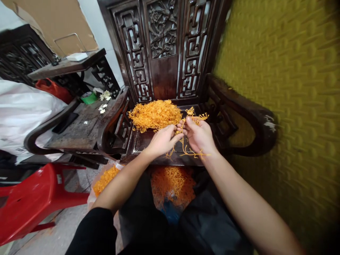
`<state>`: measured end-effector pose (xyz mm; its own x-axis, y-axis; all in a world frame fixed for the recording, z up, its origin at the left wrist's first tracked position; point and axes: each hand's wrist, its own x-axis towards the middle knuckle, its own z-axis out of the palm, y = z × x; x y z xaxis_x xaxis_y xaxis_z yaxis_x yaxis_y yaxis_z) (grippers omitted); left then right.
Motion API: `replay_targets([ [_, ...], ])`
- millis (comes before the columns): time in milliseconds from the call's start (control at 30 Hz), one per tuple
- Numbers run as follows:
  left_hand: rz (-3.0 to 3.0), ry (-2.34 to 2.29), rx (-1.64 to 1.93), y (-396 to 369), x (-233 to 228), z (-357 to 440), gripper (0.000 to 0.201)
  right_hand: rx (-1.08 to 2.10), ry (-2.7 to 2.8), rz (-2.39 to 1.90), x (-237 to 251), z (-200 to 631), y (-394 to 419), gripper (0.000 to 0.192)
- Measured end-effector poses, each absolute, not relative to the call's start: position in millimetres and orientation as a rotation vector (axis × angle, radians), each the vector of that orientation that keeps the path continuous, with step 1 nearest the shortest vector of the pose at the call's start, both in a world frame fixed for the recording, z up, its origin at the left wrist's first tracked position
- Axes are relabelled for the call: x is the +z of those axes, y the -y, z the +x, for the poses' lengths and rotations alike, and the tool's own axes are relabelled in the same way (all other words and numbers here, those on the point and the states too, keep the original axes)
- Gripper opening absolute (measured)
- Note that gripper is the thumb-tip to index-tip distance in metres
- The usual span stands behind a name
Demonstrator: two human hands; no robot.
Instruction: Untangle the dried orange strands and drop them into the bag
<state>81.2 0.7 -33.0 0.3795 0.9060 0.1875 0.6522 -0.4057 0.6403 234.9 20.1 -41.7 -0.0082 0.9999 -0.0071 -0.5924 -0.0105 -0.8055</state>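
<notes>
A heap of orange, thin, branching plastic-looking pieces [156, 115] lies on the dark wooden chair seat [143, 145]. Just in front of it, my left hand [165, 138] and my right hand [200, 134] meet, fingers bent together. Between the fingertips is an orange branching sprig [185, 145], with stems hanging below the hands. More orange twigs stick out above my right hand, whose fingers are curled round them. My left thumb and fingers pinch at the same sprig; the exact contact is partly hidden.
A carved chair back [163, 60] rises behind the heap, with a curved armrest [255, 134] at right. Below the seat lie more orange pieces [172, 179]. At left are a bag of orange pieces [106, 179], a red plastic stool [34, 194] and green tape [89, 97].
</notes>
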Motion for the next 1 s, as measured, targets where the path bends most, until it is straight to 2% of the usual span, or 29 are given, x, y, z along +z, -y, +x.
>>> replay_targets([
  [133,2.196,-1.281,0.739,-4.3,-35.8,79.1,0.049,1.494,0.682,-0.710,-37.9,236.0,-18.7,0.030],
  [267,2.385,-1.321,0.624,-4.5,-34.6,80.0,0.034,1.534,0.632,-0.671,-35.8,236.1,-18.3,0.021],
  [400,2.628,-1.429,0.457,3.7,-28.5,87.7,0.031,1.637,0.427,-0.734,-31.2,240.8,-19.9,0.013],
  [600,2.849,-1.266,0.408,7.5,-19.8,92.9,0.040,1.812,0.299,-0.754,-19.3,256.0,-20.4,0.018],
  [900,2.808,-1.018,0.534,-5.5,-10.5,89.5,0.032,1.820,0.200,-0.770,-15.1,255.0,-16.0,0.018],
  [1000,2.737,-0.974,0.584,4.6,-6.7,86.9,0.031,1.727,0.081,-0.803,-17.0,269.3,-28.3,0.025],
])
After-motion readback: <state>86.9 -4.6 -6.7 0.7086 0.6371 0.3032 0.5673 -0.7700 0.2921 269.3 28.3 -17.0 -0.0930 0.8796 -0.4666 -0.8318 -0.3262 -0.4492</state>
